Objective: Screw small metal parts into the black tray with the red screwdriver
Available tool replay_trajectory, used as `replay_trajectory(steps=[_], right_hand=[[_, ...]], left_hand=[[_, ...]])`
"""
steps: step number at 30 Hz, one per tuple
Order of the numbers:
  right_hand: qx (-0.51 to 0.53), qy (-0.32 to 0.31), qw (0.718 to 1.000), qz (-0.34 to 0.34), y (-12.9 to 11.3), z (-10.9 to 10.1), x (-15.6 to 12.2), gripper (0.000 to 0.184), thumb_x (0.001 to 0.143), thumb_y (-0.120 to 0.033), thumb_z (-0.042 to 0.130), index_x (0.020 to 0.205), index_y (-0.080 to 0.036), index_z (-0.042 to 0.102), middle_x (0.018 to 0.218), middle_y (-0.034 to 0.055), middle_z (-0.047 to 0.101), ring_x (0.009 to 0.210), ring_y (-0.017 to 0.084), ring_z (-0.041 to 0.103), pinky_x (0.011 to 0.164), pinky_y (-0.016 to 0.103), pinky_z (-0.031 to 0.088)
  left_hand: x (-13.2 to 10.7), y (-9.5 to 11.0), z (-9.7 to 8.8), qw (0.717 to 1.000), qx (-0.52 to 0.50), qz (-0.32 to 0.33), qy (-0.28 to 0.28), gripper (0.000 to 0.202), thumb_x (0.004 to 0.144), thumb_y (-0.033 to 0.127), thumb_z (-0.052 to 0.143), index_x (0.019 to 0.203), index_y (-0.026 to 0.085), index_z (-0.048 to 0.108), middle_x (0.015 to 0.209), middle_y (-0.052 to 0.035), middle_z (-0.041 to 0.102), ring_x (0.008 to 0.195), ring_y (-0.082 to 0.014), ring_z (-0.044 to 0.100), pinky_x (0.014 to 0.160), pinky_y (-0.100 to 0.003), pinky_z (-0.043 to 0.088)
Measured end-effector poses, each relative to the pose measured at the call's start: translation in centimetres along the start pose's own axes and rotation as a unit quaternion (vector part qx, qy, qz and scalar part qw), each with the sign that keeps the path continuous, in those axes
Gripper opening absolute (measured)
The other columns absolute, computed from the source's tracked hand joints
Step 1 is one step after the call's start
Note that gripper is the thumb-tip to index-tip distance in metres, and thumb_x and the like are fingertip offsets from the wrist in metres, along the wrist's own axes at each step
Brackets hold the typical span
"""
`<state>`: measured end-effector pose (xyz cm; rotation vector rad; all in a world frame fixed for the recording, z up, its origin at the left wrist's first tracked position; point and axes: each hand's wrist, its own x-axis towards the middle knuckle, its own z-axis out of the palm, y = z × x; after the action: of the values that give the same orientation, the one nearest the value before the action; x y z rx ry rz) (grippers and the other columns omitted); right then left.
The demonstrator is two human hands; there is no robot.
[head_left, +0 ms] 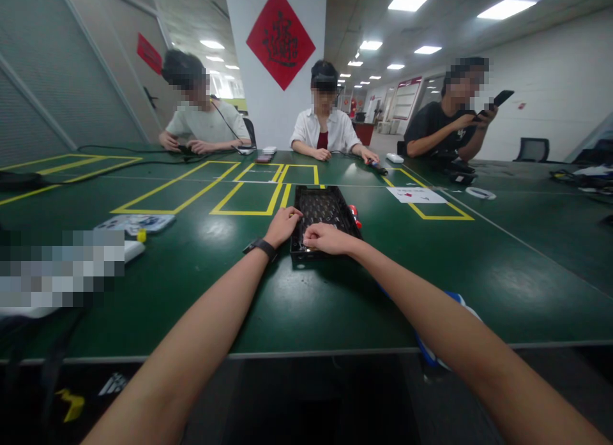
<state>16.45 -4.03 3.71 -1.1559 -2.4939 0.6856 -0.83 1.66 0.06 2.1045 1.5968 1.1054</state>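
Note:
A black rectangular tray (330, 209) with rows of round cells lies on the green table in front of me. My left hand (283, 225) is at its left wall, fingers bent over the rim and gripping it. Over the tray's near left part is my right hand (326, 238), its fingers curled together and pointing down. Whatever those fingers hold is too small and hidden to make out. Close against the tray's right side is a red object (355, 216), partly covered by the wall.
Yellow tape rectangles mark the green table (230, 272). To the left lies a patterned flat case (136, 224); to the right, a printed sheet (416, 195) and a tape roll (480, 193). A blue-and-white object (431, 352) is at the near edge. Three people sit opposite.

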Motion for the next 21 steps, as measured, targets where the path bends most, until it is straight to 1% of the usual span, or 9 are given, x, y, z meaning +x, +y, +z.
replay_trajectory(steps=[4, 7, 9, 10, 13, 15, 16, 19, 21], right_hand=[[-0.003, 0.057, 0.998, -0.004, -0.3, -0.8, 0.4, 0.015, 0.074, -0.028, 0.053, 0.073, -0.016, 0.062, 0.069, -0.0012, 0.058, 0.064, 0.009, 0.048, 0.062, 0.021, 0.032], [0.0, 0.176, 0.984, 0.019, 0.7, -3.6, 0.8, 0.021, 0.078, -0.03, 0.048, 0.078, -0.014, 0.062, 0.075, 0.0018, 0.061, 0.069, 0.011, 0.051, 0.064, 0.021, 0.034], [-0.019, 0.264, 0.962, 0.059, 2.2, -6.0, 0.6, 0.026, 0.081, -0.029, 0.042, 0.084, -0.013, 0.062, 0.082, 0.0049, 0.063, 0.075, 0.012, 0.053, 0.067, 0.022, 0.036], [-0.045, 0.282, 0.954, 0.086, 3.1, -7.0, 0.3, 0.026, 0.082, -0.029, 0.041, 0.084, -0.013, 0.061, 0.083, 0.006, 0.063, 0.076, 0.013, 0.053, 0.067, 0.023, 0.036], [-0.116, 0.247, 0.941, 0.201, 6.1, -8.1, -1.4, 0.021, 0.079, -0.029, 0.048, 0.084, -0.014, 0.061, 0.089, 0.0093, 0.064, 0.08, 0.017, 0.056, 0.067, 0.024, 0.036], [-0.118, 0.194, 0.938, 0.261, 7.7, -7.4, -2.5, 0.025, 0.078, -0.035, 0.052, 0.089, -0.015, 0.061, 0.092, 0.0101, 0.065, 0.082, 0.018, 0.057, 0.067, 0.024, 0.037], [-0.111, 0.188, 0.933, 0.285, 8.3, -6.8, -2.9, 0.029, 0.08, -0.039, 0.049, 0.091, -0.015, 0.061, 0.092, 0.0103, 0.065, 0.083, 0.018, 0.058, 0.067, 0.024, 0.038], [-0.102, 0.168, 0.933, 0.301, 9.4, -5.9, -3.4, 0.038, 0.081, -0.047, 0.046, 0.082, -0.014, 0.064, 0.082, 0.0112, 0.067, 0.079, 0.018, 0.06, 0.065, 0.024, 0.038], [-0.104, 0.153, 0.934, 0.307, 9.9, -6.1, -3.3, 0.042, 0.078, -0.051, 0.048, 0.074, -0.014, 0.065, 0.078, 0.012, 0.066, 0.075, 0.019, 0.061, 0.062, 0.024, 0.039]], left_hand=[[-0.1, 0.1, 0.0, 1.0, 0.001, 0.003, 0.0, 0.029, 0.078, 0.021, 0.038, 0.088, 0.018, 0.065, 0.097, -0.0053, 0.062, 0.1, -0.0202, 0.049, 0.094, -0.033, 0.038], [-0.6, 0.4, -0.1, 1.0, -0.003, -0.004, 0.018, 0.03, 0.079, 0.021, 0.037, 0.09, 0.018, 0.065, 0.096, -0.006, 0.062, 0.099, -0.0203, 0.05, 0.093, -0.034, 0.039], [-1.2, 0.8, -0.3, 1.0, -0.012, -0.021, 0.02, 0.029, 0.079, 0.02, 0.037, 0.091, 0.018, 0.064, 0.097, -0.0058, 0.062, 0.099, -0.02, 0.05, 0.093, -0.034, 0.039], [-1.6, 1.0, -0.4, 0.999, -0.018, -0.028, 0.015, 0.029, 0.078, 0.02, 0.038, 0.092, 0.018, 0.064, 0.098, -0.0053, 0.062, 0.099, -0.0198, 0.051, 0.093, -0.034, 0.039], [-2.8, 1.6, -0.7, 0.998, -0.04, -0.039, -0.004, 0.03, 0.074, 0.019, 0.042, 0.095, 0.02, 0.064, 0.1, -0.0038, 0.061, 0.099, -0.0194, 0.051, 0.092, -0.033, 0.04], [-3.3, 1.9, -0.7, 0.997, -0.051, -0.054, -0.008, 0.031, 0.072, 0.019, 0.043, 0.095, 0.02, 0.064, 0.099, -0.0035, 0.061, 0.097, -0.0194, 0.051, 0.089, -0.033, 0.042], [-3.4, 2.0, -0.7, 0.997, -0.054, -0.063, -0.008, 0.031, 0.071, 0.018, 0.043, 0.094, 0.02, 0.065, 0.097, -0.0034, 0.061, 0.096, -0.0194, 0.052, 0.087, -0.032, 0.043], [-3.5, 2.1, -0.7, 0.995, -0.057, -0.084, -0.011, 0.031, 0.071, 0.02, 0.044, 0.095, 0.021, 0.065, 0.095, -0.003, 0.061, 0.094, -0.0192, 0.053, 0.084, -0.032, 0.044], [-3.4, 2.3, -1.1, 0.995, -0.059, -0.081, -0.029, 0.031, 0.072, 0.025, 0.048, 0.098, 0.022, 0.064, 0.101, -0.0031, 0.06, 0.098, -0.0198, 0.052, 0.089, -0.033, 0.042]])
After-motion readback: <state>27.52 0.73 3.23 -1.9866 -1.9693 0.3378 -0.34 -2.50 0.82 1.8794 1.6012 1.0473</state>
